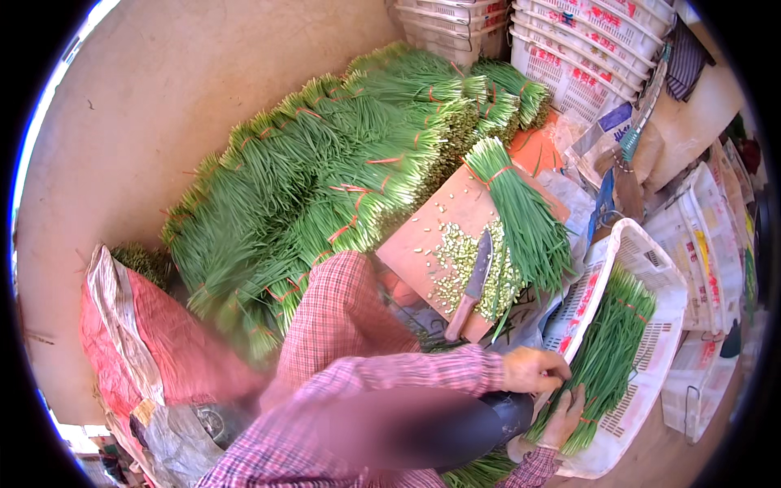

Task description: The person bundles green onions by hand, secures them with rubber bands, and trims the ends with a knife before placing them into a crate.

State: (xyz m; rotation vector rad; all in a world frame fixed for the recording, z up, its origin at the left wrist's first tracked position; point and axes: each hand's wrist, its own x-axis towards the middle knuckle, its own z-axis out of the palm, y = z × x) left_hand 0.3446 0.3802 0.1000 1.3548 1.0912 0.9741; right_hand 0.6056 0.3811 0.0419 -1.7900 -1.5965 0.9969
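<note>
My left hand [532, 369] is at the near rim of a white plastic crate [661, 378], its fingers bent; whether it pinches any leaves is unclear. Lower down, my right hand [564, 418] rests against the banded garlic chives [610, 348] lying in the crate, fingers spread over the leaves. Beyond the crate's left side, a bundle of garlic chives [525, 213] tied with a red band lies across a cutting board [451, 195]. A knife with a wooden handle [473, 283] rests on the board among chopped stem pieces [448, 259].
A large pile of banded chive bundles [317, 165] spreads beside a wall. Stacked white crates [586, 55] stand at the back right, with more crates [701, 244] at the right. A red woven sack [158, 329] lies at the left.
</note>
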